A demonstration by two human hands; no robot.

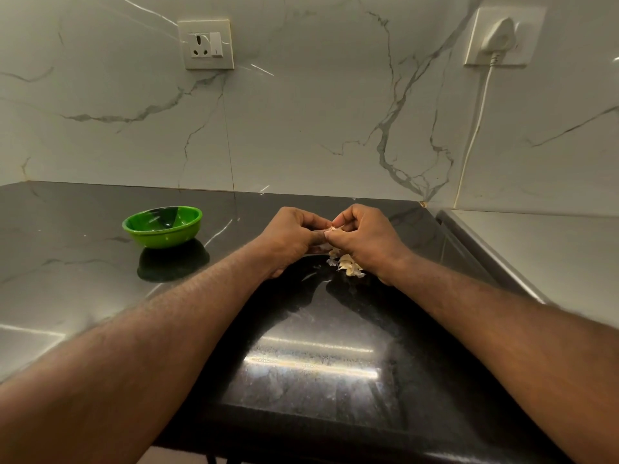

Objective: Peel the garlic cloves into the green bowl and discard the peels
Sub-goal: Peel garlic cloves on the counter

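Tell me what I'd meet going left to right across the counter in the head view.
green bowl → left hand → garlic clove, pinched between the fingertips of the two → right hand

no readable text, labels, brands or numbers anywhere

Both our forearms reach forward and converge; our left hand [288, 236] and right hand [366, 241] meet, fingers curled, jointly pinching a garlic clove [331, 227].
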